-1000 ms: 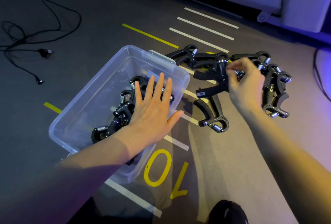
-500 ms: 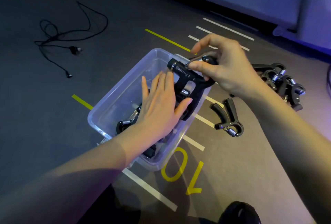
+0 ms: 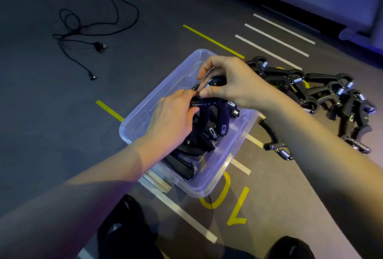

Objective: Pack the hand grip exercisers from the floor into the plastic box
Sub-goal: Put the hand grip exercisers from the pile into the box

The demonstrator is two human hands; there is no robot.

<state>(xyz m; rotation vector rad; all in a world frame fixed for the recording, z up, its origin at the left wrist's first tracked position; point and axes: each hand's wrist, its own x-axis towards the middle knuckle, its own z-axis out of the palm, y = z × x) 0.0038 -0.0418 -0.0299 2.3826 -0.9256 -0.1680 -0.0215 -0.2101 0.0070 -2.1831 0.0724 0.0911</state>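
- While the right hand (image 3: 232,84) pinches an exerciser (image 3: 215,80) over the plastic box (image 3: 209,188), seat it flat
- left hand (image 3: 172,122) grips the packed exercisers (image 3: 205,134); keep them steadied

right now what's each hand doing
left hand: closed on the black hand grip exerciser.
right hand: pinching the same exerciser's top, over the clear plastic box.

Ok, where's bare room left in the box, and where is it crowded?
The box's left side, along the wall toward the yellow strip, is bare. Its right half is crowded: stacked grips, with both the left hand and right hand on the top one. On the floor, the pile fills the right; bare carpet lies between box and cable.
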